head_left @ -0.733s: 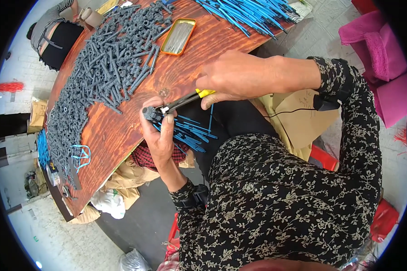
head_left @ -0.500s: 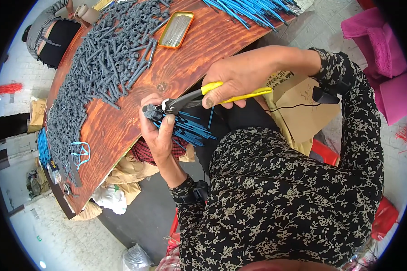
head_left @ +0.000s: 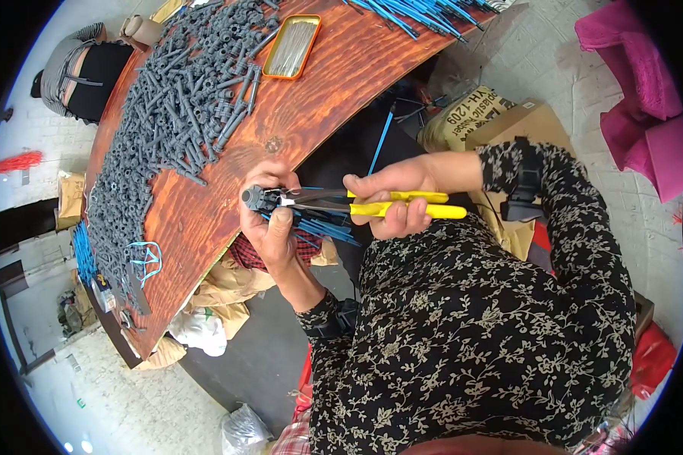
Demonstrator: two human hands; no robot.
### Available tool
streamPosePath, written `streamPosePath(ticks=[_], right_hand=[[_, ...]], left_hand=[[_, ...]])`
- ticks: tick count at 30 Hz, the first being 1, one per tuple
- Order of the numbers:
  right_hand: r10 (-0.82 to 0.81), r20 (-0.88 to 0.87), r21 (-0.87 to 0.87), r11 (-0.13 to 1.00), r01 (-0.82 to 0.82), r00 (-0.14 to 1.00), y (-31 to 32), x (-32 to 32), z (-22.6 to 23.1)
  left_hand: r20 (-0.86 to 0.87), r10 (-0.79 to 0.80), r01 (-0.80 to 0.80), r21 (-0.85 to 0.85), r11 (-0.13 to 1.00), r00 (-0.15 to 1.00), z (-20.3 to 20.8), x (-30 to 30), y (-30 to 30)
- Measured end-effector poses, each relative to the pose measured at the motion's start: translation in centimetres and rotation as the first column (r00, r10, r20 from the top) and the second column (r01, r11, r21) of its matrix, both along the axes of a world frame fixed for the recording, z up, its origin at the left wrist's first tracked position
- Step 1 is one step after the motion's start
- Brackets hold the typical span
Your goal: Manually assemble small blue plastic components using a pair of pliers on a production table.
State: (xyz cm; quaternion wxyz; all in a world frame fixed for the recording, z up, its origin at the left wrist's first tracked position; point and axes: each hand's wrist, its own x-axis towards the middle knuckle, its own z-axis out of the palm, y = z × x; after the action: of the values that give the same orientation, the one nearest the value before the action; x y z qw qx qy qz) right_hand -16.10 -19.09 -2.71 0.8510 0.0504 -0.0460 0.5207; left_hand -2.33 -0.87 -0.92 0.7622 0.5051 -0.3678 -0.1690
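My left hand (head_left: 272, 235) is closed around a grey plastic fitting (head_left: 256, 198), its round end showing beside the thumb. Thin blue rods (head_left: 322, 227) stick out in a bundle on the right side of that hand; how they join the fitting is hidden. My right hand (head_left: 396, 196) grips pliers (head_left: 410, 209) with yellow handles. Their metal jaws reach the fitting at my left fingertips, where a small whitish bit shows. A single blue rod (head_left: 381, 144) slants up from my right thumb; I cannot tell whether the hand holds it.
A heap of grey plastic fittings (head_left: 176, 106) covers much of the wooden table (head_left: 311, 106). An orange-rimmed tin (head_left: 291, 47) holds thin pins. More blue rods (head_left: 425, 14) lie at the far edge. A person (head_left: 91, 76) bends at the far left. A cardboard box (head_left: 524, 125) stands right.
My right hand has turned and moved down, so the pliers lie nearly level, with their jaws still at the fitting. The single blue rod now points upward from it instead of down.
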Motion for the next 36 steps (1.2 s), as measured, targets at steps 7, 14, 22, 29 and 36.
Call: streamPosePath(ticks=[7, 14, 22, 29, 36], right_hand=[[-0.051, 0.253, -0.32, 0.938, 0.134, 0.966, -1.7, 0.1, 0.1], [0.092, 0.627, -0.673, 0.563, 0.479, 0.773, -3.7, 0.5, 4.2], [0.549, 0.726, -0.401, -0.151, 0.904, 0.414, -4.4, 0.6, 8.6], [0.664, 0.427, -0.752, -0.117, 0.648, 0.614, -5.4, 1.7, 13.9], [0.182, 0.293, -0.779, 0.614, 0.125, 0.939, -5.9, 1.8, 7.0]], left_hand=[[0.047, -0.051, 0.051, 0.01, 0.999, 0.998, 0.2, 0.0, -0.7], [0.03, -0.011, 0.01, 0.037, 0.999, 0.999, 0.2, 0.4, -0.6], [0.039, 0.072, -0.076, 0.115, 0.99, 0.997, 0.3, 0.9, -0.3], [0.124, 0.031, -0.042, 0.084, 0.996, 0.992, 0.7, 0.7, -1.1], [0.062, 0.002, -0.004, 0.029, 1.0, 0.998, 0.4, 0.3, -0.8]])
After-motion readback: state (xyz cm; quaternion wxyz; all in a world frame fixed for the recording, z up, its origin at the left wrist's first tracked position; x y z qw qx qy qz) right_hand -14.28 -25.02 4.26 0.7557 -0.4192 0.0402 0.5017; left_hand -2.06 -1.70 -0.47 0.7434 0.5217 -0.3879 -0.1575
